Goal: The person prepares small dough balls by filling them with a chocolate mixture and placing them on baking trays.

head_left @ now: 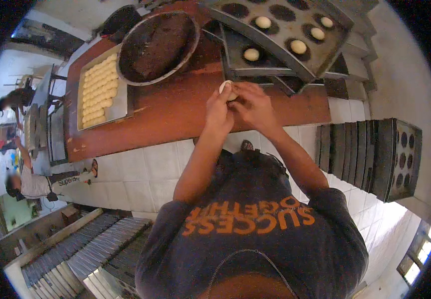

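Broadly, clock taken from hands: reddish-brown table (175, 112) reaches past 9 o'clock. Mould trays (315, 61) stacked askew, 1 o'clock. Dark round basin (158, 47), 10 o'clock. Pale tray (119, 102) with packed dough rows (94, 92), 9 o'clock. Right hand (256, 108) half-curled, fingers bent against dough piece. Left hand (219, 112) nearly closed, pinching same dough piece (227, 88), held between both hands over table. Dough balls (298, 47), 1 o'clock: four on upper mould tray.
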Demonstrator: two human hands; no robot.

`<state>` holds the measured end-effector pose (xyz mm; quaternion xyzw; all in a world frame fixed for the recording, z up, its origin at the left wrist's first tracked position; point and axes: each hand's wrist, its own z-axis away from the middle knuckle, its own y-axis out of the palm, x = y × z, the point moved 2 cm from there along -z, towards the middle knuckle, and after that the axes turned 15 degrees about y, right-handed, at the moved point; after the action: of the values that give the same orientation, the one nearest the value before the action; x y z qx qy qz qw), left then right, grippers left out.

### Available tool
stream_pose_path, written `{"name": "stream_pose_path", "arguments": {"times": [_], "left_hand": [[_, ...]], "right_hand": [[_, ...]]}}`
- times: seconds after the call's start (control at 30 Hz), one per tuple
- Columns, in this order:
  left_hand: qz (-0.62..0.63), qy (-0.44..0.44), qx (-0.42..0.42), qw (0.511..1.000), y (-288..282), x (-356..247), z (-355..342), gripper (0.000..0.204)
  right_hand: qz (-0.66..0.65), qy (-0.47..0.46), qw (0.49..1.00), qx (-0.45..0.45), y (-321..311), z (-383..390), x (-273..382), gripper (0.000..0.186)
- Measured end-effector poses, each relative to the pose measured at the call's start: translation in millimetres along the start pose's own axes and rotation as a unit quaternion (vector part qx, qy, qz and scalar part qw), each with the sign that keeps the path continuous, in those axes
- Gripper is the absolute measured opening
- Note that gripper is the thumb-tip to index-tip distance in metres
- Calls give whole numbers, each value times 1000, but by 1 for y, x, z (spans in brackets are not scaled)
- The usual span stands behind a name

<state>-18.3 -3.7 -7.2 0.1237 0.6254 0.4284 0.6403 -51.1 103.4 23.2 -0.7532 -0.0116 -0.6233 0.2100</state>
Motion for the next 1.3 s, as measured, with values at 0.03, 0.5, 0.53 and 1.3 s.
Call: {"name": "stream_pose_path", "arguments": {"times": [0.03, 0.5, 0.53, 1.3], "left_hand": [[0, -3, -6, 1000, 4, 5, 0, 27], [-74, -124, 159, 977, 78, 53, 51, 30], [-34, -132, 144, 980, 77, 52, 51, 30], [165, -13, 82, 983, -23, -60, 64, 25]], "right_hand": [[111, -74, 989, -68, -5, 1, 8, 19], [101, -45, 988, -109, -104, 40, -3, 18], [84, -33, 988, -122, -101, 44, -9, 19], [155, -195, 965, -85, 44, 44, 75, 13]]}}
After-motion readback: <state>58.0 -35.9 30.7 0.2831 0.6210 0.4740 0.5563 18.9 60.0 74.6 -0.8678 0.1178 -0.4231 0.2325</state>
